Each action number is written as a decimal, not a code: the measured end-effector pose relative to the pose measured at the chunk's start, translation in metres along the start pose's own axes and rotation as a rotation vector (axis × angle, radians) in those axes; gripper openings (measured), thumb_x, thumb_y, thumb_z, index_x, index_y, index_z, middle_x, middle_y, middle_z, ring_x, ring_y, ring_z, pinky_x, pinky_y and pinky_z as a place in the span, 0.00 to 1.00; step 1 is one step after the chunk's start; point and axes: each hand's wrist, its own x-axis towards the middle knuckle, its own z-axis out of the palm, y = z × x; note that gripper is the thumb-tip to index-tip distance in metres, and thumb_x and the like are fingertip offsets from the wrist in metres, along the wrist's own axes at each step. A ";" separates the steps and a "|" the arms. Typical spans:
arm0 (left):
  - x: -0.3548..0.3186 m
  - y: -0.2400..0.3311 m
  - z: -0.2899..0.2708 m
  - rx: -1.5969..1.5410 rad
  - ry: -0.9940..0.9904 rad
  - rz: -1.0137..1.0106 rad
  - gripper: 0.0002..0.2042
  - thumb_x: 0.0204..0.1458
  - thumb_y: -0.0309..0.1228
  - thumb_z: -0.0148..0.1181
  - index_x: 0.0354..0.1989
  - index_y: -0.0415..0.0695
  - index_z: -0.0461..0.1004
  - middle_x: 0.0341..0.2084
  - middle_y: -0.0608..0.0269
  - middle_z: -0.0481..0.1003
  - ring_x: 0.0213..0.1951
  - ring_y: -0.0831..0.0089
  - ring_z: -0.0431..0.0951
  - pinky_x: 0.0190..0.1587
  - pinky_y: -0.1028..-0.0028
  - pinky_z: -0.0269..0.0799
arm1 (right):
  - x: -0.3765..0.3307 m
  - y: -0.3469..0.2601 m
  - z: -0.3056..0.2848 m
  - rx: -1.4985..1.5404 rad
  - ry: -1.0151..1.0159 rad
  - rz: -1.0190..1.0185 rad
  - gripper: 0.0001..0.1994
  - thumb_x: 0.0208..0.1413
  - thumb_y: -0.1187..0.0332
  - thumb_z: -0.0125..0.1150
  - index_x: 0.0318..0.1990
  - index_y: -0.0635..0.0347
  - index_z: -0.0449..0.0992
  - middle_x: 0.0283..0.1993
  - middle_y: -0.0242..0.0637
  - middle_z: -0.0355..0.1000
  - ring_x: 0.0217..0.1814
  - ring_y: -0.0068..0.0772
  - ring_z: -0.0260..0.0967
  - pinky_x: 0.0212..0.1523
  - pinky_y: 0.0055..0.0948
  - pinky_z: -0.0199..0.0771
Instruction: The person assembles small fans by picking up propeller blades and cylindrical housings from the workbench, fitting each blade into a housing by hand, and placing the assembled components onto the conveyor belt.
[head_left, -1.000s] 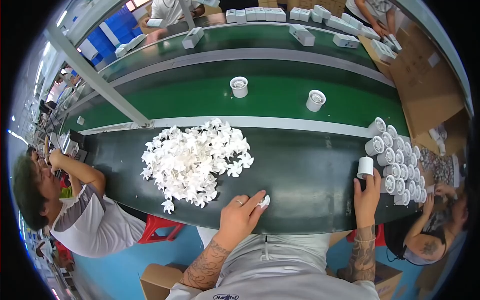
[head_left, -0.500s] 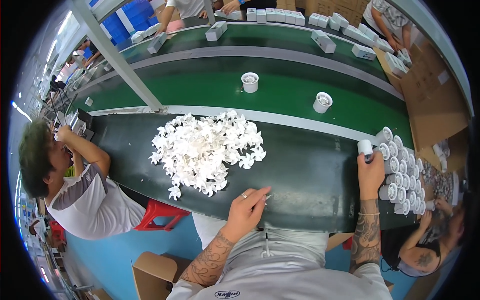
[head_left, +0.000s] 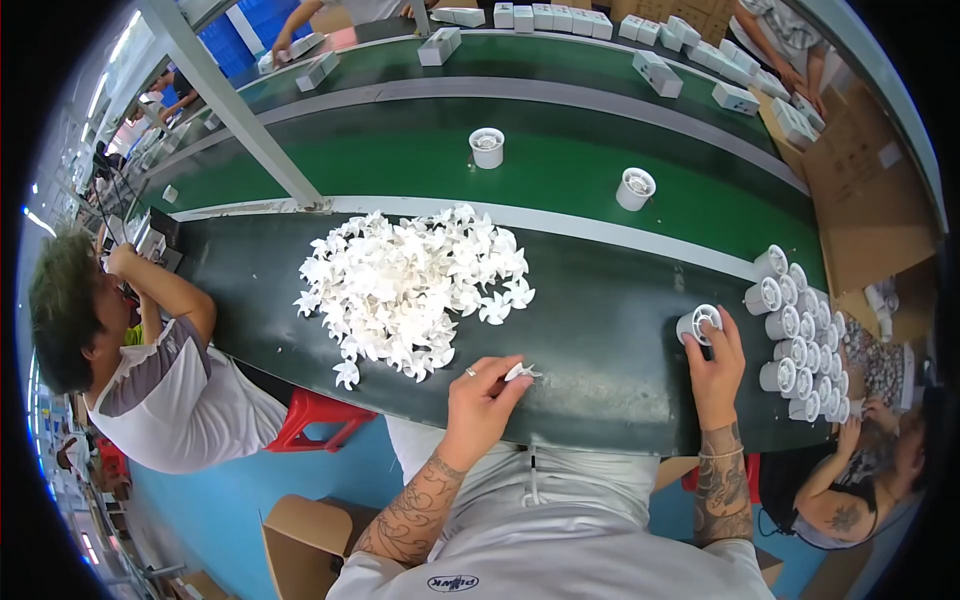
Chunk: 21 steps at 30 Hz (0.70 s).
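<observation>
A small white fan blade (head_left: 520, 373) is pinched between the thumb and fingers of my left hand (head_left: 484, 400), low over the dark work surface near its front edge. Left of and beyond that hand lies a big heap of white fan blades (head_left: 400, 285). My right hand (head_left: 718, 365) grips a white round fan housing (head_left: 699, 324), whose open, spoked end faces up. Just right of it stand several rows of similar white housings (head_left: 785, 323), tilted with their ends toward me.
Two white housings (head_left: 487, 148) (head_left: 636, 189) sit on the green conveyor belt (head_left: 400, 160) beyond the table. White boxes (head_left: 657, 73) line the farther belt. One person (head_left: 180, 380) sits at my left, another (head_left: 845, 500) at right. A metal post (head_left: 235, 110) rises at the far left.
My right hand has drawn a housing away from the rows, leftward, and its spoked end now shows. My left hand has turned, revealing the fan blade. The housings on the belt have shifted left.
</observation>
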 end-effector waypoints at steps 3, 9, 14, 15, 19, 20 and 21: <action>-0.001 0.000 0.000 0.029 -0.019 0.093 0.11 0.51 0.19 0.65 0.43 0.35 0.78 0.34 0.62 0.76 0.27 0.82 0.73 0.30 0.83 0.69 | -0.002 0.000 0.005 0.016 0.046 -0.035 0.16 0.45 0.74 0.73 0.41 0.67 0.76 0.54 0.52 0.70 0.49 0.50 0.73 0.48 0.36 0.75; -0.010 0.001 0.003 0.024 -0.064 0.048 0.10 0.51 0.20 0.66 0.42 0.34 0.78 0.35 0.62 0.78 0.28 0.84 0.74 0.31 0.84 0.70 | -0.005 -0.004 0.005 0.061 0.015 0.071 0.13 0.47 0.75 0.71 0.38 0.68 0.73 0.47 0.48 0.72 0.42 0.42 0.73 0.41 0.30 0.74; -0.012 0.006 0.017 -0.294 -0.085 -0.098 0.08 0.50 0.17 0.64 0.39 0.32 0.78 0.38 0.59 0.76 0.35 0.78 0.77 0.37 0.80 0.74 | -0.021 -0.014 0.009 0.640 -0.097 0.529 0.07 0.55 0.70 0.68 0.35 0.62 0.76 0.32 0.31 0.73 0.36 0.16 0.68 0.30 0.21 0.68; -0.012 0.016 0.021 -0.260 -0.129 -0.022 0.07 0.49 0.15 0.64 0.37 0.31 0.78 0.40 0.57 0.74 0.37 0.75 0.77 0.41 0.77 0.76 | -0.024 -0.027 0.013 0.938 -0.090 0.608 0.08 0.58 0.67 0.64 0.39 0.62 0.75 0.36 0.33 0.73 0.36 0.18 0.70 0.33 0.21 0.69; -0.018 0.064 0.029 -0.189 -0.303 0.107 0.08 0.48 0.15 0.65 0.37 0.32 0.79 0.41 0.57 0.73 0.37 0.75 0.77 0.42 0.77 0.76 | -0.021 -0.096 -0.012 1.532 -0.272 0.903 0.16 0.66 0.56 0.52 0.49 0.59 0.71 0.40 0.37 0.74 0.41 0.26 0.73 0.36 0.26 0.72; -0.014 0.070 0.034 -0.145 -0.324 0.209 0.08 0.47 0.15 0.66 0.37 0.33 0.79 0.41 0.57 0.73 0.37 0.74 0.77 0.41 0.77 0.75 | -0.020 -0.103 -0.012 1.559 -0.317 0.945 0.18 0.66 0.53 0.50 0.50 0.59 0.70 0.42 0.38 0.74 0.44 0.28 0.73 0.37 0.28 0.74; -0.012 0.072 0.039 -0.100 -0.344 0.313 0.09 0.46 0.15 0.66 0.37 0.34 0.80 0.41 0.57 0.72 0.36 0.74 0.77 0.40 0.78 0.75 | -0.023 -0.111 -0.008 1.563 -0.297 0.977 0.20 0.66 0.52 0.49 0.52 0.59 0.70 0.46 0.40 0.74 0.47 0.32 0.74 0.44 0.33 0.76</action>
